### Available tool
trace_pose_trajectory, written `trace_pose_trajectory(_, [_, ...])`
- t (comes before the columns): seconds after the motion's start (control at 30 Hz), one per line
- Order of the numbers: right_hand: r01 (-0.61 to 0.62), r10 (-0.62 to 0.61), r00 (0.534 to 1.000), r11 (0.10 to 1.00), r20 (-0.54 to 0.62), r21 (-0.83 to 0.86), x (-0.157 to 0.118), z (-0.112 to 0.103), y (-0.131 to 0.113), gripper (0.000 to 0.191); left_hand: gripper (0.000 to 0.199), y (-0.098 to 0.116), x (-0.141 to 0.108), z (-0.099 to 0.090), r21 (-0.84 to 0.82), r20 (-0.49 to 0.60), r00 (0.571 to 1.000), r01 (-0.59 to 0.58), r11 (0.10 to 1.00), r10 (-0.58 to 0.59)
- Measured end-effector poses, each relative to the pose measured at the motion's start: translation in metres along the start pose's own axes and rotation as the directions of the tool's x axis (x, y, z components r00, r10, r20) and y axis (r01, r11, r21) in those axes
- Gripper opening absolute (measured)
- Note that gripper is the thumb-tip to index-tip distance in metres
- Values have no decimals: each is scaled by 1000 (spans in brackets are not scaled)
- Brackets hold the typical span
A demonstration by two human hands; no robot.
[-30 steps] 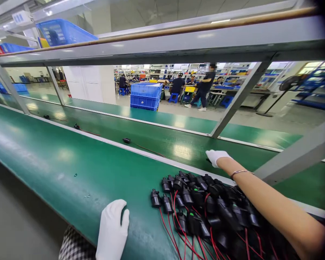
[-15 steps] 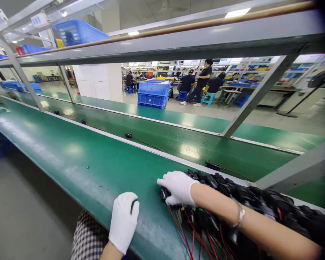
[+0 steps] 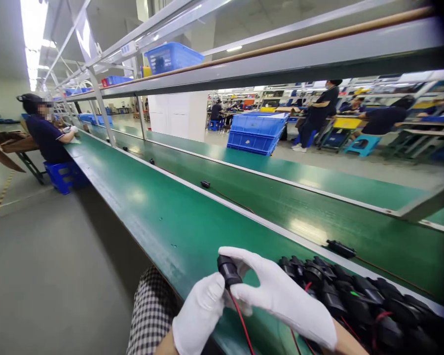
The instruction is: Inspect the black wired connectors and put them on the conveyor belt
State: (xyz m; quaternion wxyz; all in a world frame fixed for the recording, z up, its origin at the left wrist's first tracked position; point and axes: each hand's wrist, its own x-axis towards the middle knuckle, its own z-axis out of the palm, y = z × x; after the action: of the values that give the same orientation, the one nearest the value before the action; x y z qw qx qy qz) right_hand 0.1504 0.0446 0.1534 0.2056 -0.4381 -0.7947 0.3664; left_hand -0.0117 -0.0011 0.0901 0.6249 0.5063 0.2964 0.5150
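A black cylindrical part (image 3: 228,270) with a red wire (image 3: 243,323) hanging from its lower end is held over the near edge of the green bench. My right hand (image 3: 281,293), in a white glove, grips it between the thumb and the fingers. From the left, my gloved left hand (image 3: 202,310) closes on its lower side, the thumb against it and the other fingers partly hidden. To the right lies a dense pile of similar black parts (image 3: 331,296) with red wires, partly covered by my right forearm.
Beyond a pale rail, the green conveyor belt (image 3: 296,222) carries spaced black parts, one of them (image 3: 340,248) near the pile. Metal posts and an overhead shelf with a blue basket (image 3: 173,58) frame the line. A co-worker (image 3: 46,130) sits farther left; blue crates (image 3: 257,133) stand behind.
My right hand has lifted a black part from the pile's left end and brought it to my left hand, which has closed on it. The view has turned left.
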Motion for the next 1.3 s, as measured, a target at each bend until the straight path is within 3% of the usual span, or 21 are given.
trace_pose_trajectory(0.13, [-15,-1,997,980,81,197,-8,4,4,63,56,-7,-1,12,-443,64,994,110,890,-91])
trace_pose_trajectory(0.27, [-38,33,999,983,31,178,-11,0,4,61,52,-17,1,20,-699,162,972,235,676,-171])
trace_pose_trajectory(0.4, [-109,109,993,994,-44,8,-13,-2,0,50,53,-13,2,28,-767,230,943,328,552,-241])
trace_pose_trajectory(0.53, [-88,89,996,994,19,-67,-19,-7,-4,55,49,-12,0,35,-827,253,918,369,425,-304])
trace_pose_trajectory(0.67, [-56,63,995,994,76,-94,-24,-11,-4,55,58,-16,-4,39,-830,269,914,380,407,-304])
trace_pose_trajectory(0.83, [-28,39,995,993,96,-116,-25,-11,0,56,45,-7,-3,41,-875,257,889,380,299,-378])
trace_pose_trajectory(1.0, [-31,39,998,989,53,-142,-26,-9,3,52,44,-3,-1,40,-831,237,893,391,397,-382])
trace_pose_trajectory(1.1, [125,-129,992,975,-8,-183,-28,-3,9,52,50,-4,-3,34,-729,167,934,332,599,-315])
trace_pose_trajectory(1.2, [335,-359,931,911,-64,-242,-31,2,14,60,45,4,-4,23,-353,47,984,180,918,-174])
trace_pose_trajectory(1.3, [396,-429,902,867,-48,-303,-33,0,15,64,40,16,-4,11,62,-34,997,69,996,-67])
